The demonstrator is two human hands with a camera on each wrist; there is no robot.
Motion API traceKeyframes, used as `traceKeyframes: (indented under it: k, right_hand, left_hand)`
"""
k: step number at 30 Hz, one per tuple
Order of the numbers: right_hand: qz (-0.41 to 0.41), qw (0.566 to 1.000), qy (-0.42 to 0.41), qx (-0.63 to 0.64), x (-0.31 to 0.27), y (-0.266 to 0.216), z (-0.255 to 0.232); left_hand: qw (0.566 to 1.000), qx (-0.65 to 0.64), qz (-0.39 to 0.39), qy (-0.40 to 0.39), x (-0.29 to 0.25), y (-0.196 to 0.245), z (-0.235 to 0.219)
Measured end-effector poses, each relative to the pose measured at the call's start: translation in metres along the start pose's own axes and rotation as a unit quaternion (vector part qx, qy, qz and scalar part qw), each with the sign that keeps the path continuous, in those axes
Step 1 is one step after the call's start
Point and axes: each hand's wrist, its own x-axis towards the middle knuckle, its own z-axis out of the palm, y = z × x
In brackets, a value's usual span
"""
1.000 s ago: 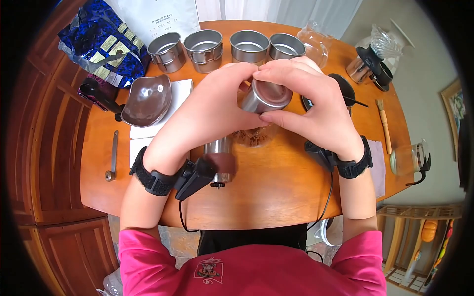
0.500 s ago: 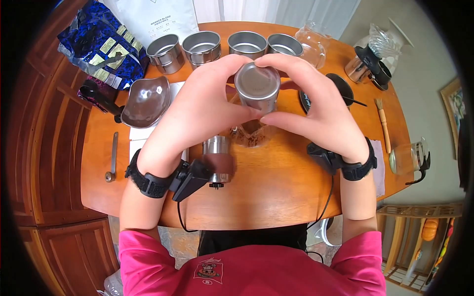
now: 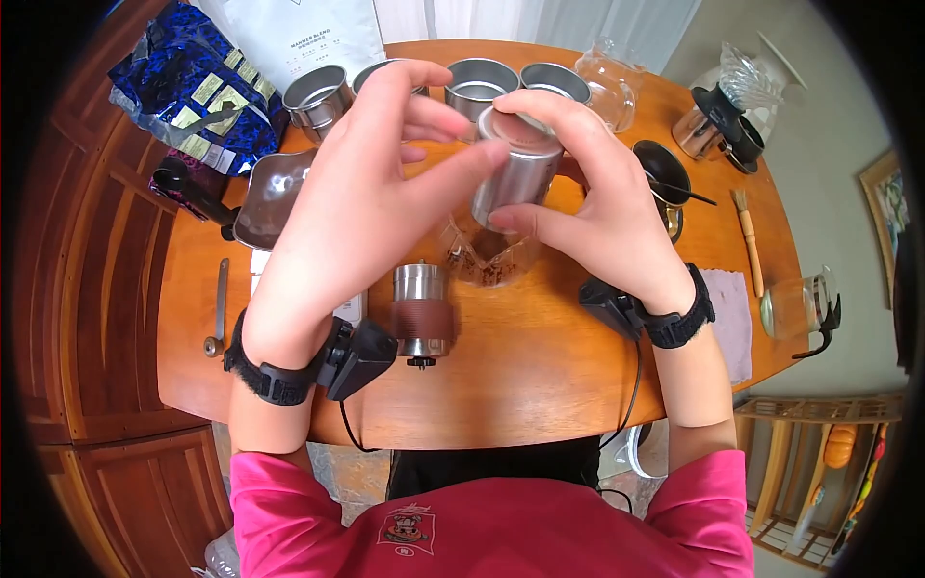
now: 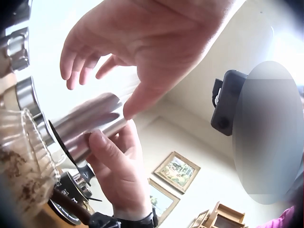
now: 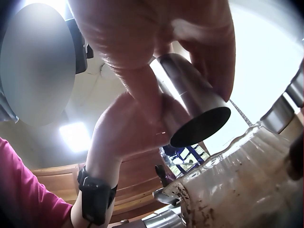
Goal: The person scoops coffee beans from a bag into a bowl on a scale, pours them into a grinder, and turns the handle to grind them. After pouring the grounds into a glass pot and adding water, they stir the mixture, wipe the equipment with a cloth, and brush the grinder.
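Observation:
My right hand (image 3: pixel 617 212) grips a steel cylindrical cup (image 3: pixel 520 178), tilted with its base up. In the right wrist view the dark mouth of the cup (image 5: pixel 202 126) points down toward a clear ribbed vessel (image 5: pixel 237 190). Brown coffee grounds speckle that vessel (image 3: pixel 487 270), which stands on the table below. Beside the cup, my left hand (image 3: pixel 361 178) has its fingers spread apart, and its thumb tip is right at the cup's base edge in the left wrist view. A hand coffee grinder (image 3: pixel 422 289) with a brown band stands nearer my body.
Several steel cups (image 3: pixel 480 82) line the back, before a white bag (image 3: pixel 299 39) and a blue bag (image 3: pixel 207 87). Left are a brown dish (image 3: pixel 270 202) and a crank handle (image 3: pixel 222 303). A black cup (image 3: pixel 658 164), wooden-handled brush (image 3: pixel 750 241) and glass jug (image 3: pixel 800 308) stand right.
Both hands held the cup with its base up; my left hand has since let go and moved up and left. The cup has shifted slightly right and tilted in my right hand.

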Motion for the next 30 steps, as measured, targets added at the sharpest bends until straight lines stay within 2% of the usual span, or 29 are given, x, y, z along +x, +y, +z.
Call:
traceKeyframes:
  k: [1,3,5,9,11,12,14,15,17,18,20,23,25,28,30]
  right_hand:
    - [0.000,1.000,0.002,-0.007,0.000,0.000,0.000]
    - [0.010,1.000,0.000,-0.010,-0.002,0.003,0.003]
    - [0.019,1.000,-0.002,-0.013,-0.003,0.003,0.004]
    - [0.006,1.000,0.002,-0.022,-0.001,-0.001,0.004]
    - [-0.006,0.999,-0.004,-0.049,-0.002,-0.001,0.005]
    - [-0.002,0.998,0.010,-0.057,-0.002,-0.001,0.006]
    - [0.002,0.998,0.024,-0.065,-0.002,-0.002,0.007]
    - [-0.008,0.996,0.029,-0.083,-0.001,-0.004,0.006]
    - [-0.018,0.994,0.034,-0.101,-0.001,-0.005,0.008]
    - [-0.006,0.994,0.033,-0.103,-0.002,-0.004,0.010]
    - [0.007,0.994,0.032,-0.104,-0.004,-0.001,0.012]
    - [-0.026,0.994,0.033,-0.103,-0.003,0.001,0.011]
    - [0.001,0.992,0.051,-0.112,-0.003,-0.002,0.009]
    - [-0.021,0.993,0.077,-0.091,-0.001,0.003,0.010]
    - [-0.007,0.994,0.062,-0.091,-0.003,0.004,0.013]
  left_hand:
    - [0.997,-0.066,-0.042,-0.019,0.000,0.000,-0.003]
    - [0.996,-0.065,-0.047,-0.042,0.000,-0.001,-0.005]
    - [0.996,-0.079,-0.037,0.017,-0.001,0.002,-0.004]
    - [0.995,-0.087,-0.049,0.031,-0.005,0.008,-0.005]
    - [0.992,-0.104,-0.061,-0.025,-0.008,0.011,-0.004]
    - [0.992,-0.104,-0.061,-0.025,-0.008,0.011,-0.003]
    - [0.996,-0.053,-0.060,0.051,-0.008,0.012,-0.001]
    - [0.996,-0.053,-0.060,0.050,-0.009,0.015,-0.001]
    - [0.985,-0.117,-0.090,-0.085,-0.013,0.023,-0.003]
    - [0.985,-0.117,-0.090,-0.085,-0.013,0.021,-0.002]
    - [0.989,-0.116,-0.062,-0.070,-0.012,0.016,0.001]
    - [0.994,-0.081,-0.064,-0.030,-0.009,0.013,0.001]
    - [0.995,-0.079,-0.062,-0.026,-0.009,0.013,0.001]
    - [0.996,-0.071,-0.054,-0.011,-0.008,0.014,0.000]
    - [0.996,-0.068,-0.052,-0.005,-0.009,0.015,0.000]
